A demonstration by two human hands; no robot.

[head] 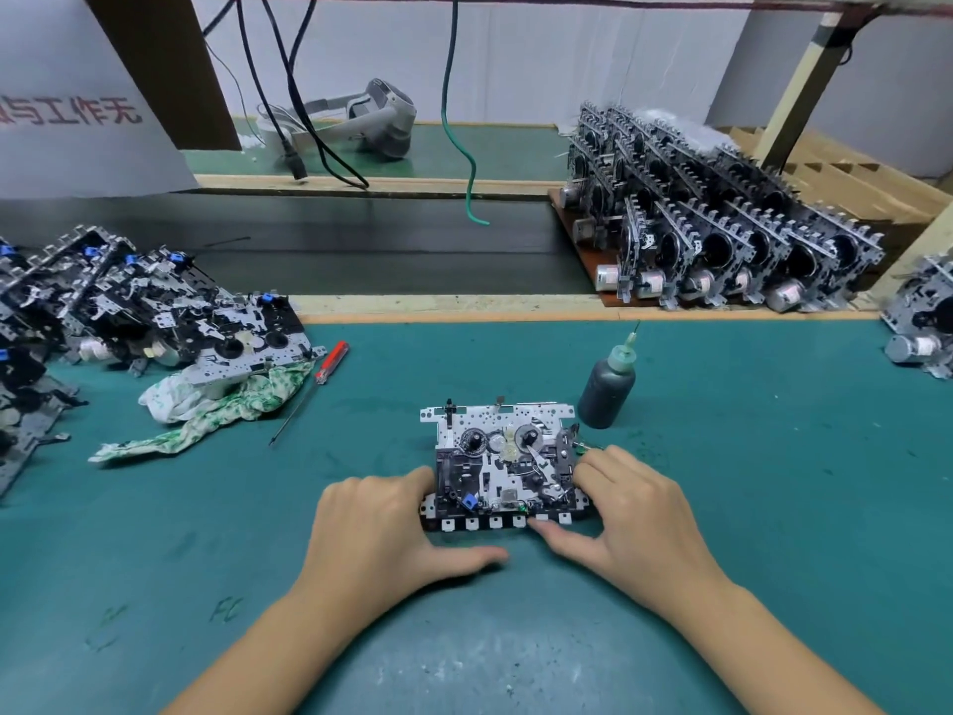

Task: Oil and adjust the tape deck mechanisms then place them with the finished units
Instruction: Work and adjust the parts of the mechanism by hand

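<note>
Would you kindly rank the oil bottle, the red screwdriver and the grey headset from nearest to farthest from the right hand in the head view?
From the right hand:
1. Oil bottle, just beyond it.
2. Red screwdriver, across to the left.
3. Grey headset, on the back shelf.

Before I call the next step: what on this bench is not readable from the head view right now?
- Right hand: its fingertips lie over the right edge of the mechanism, so what they touch is hidden.
- Oil bottle: dark plastic, level not visible.
- Unfinished pile: cut off by the left edge.
- Finished rows: rear units overlap, count unclear.
- Unit at the right edge: partly out of frame.
</note>
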